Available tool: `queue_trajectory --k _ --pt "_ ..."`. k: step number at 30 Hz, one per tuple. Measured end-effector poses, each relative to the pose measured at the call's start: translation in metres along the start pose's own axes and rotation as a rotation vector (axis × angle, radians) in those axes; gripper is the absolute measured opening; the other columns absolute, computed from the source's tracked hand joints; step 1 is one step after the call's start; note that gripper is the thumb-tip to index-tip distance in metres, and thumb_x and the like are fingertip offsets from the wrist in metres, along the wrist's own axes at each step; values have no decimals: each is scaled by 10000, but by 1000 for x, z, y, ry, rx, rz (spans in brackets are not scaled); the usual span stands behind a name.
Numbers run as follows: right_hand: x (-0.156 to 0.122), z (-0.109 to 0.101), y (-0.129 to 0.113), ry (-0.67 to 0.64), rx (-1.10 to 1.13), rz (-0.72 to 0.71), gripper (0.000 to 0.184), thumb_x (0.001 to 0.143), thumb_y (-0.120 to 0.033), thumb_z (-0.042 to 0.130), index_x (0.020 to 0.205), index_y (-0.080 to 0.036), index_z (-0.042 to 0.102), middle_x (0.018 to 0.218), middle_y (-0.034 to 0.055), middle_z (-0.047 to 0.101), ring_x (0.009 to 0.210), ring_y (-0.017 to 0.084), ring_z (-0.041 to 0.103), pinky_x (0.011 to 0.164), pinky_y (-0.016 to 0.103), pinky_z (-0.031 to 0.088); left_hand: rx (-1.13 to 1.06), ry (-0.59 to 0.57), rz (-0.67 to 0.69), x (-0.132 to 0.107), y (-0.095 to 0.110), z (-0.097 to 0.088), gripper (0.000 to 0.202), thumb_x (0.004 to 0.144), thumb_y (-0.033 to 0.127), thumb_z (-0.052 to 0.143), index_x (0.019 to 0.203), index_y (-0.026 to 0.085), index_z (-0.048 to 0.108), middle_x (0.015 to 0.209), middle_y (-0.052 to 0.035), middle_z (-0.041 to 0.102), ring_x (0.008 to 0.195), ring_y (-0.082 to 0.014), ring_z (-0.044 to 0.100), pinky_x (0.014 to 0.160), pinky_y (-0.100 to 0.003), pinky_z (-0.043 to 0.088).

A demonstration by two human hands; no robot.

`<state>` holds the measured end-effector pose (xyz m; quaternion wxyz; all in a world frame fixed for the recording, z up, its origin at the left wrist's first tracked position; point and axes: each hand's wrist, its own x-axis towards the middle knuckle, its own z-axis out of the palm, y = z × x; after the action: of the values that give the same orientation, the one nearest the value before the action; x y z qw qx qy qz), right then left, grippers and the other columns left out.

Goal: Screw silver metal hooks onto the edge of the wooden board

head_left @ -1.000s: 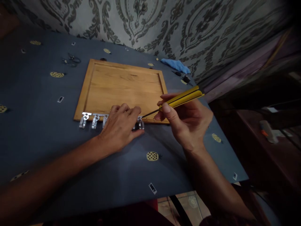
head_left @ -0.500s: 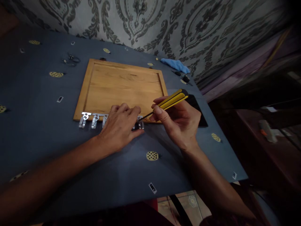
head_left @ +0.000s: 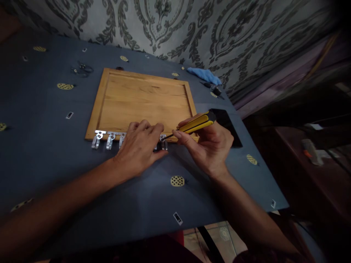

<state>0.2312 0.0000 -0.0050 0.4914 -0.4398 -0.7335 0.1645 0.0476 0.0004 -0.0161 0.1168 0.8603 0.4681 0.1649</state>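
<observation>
A wooden panel (head_left: 142,98) lies flat on the blue table (head_left: 49,146). Along its near edge runs a row of silver metal hooks (head_left: 104,138). My left hand (head_left: 139,148) lies over the right part of that row, fingers curled down, pressing the hook (head_left: 163,143) at its right end. My right hand (head_left: 208,144) grips a yellow and black screwdriver (head_left: 196,123), held low and nearly level. Its thin tip rests at the top of that right-end hook, just beside my left fingertips.
A black flat object (head_left: 229,126) lies right of the panel, partly behind my right hand. A blue cloth (head_left: 204,75) and small dark tools (head_left: 215,89) sit near the patterned wall. Dark wire-like items (head_left: 82,68) lie far left. The table edge drops off at right and front.
My right hand has lowered and drawn in to the left, tipping the screwdriver handle down from a raised slant to nearly level. The black flat object has come into view. My left hand has stayed put.
</observation>
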Motion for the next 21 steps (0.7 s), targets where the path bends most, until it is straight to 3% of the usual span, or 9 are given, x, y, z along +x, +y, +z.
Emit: queue_trajectory --k 8,14,21 --pt "0 -1 -8 215 31 35 128 870 -369 760 880 -264 688 821 -10 710 553 128 633 530 303 555 -11 -9 -11 -1 0 0 406 868 371 751 1155 160 557 1084 -75 730 1074 -309 582 914 -441 401" --pt "0 2 1 110 -24 23 149 881 -377 738 886 -238 684 833 13 708 602 143 627 541 312 563 -1 -2 -8 0 1 0 401 873 381 746 1151 160 561 1092 -85 727 1077 -317 583 919 -447 404" --pt "-2 4 4 83 -21 39 169 885 -369 737 870 -227 646 865 12 718 609 127 620 562 299 569 3 -35 -13 1 1 -2 407 879 388 741 1159 163 550 1093 -81 730 1077 -315 579 924 -454 404"
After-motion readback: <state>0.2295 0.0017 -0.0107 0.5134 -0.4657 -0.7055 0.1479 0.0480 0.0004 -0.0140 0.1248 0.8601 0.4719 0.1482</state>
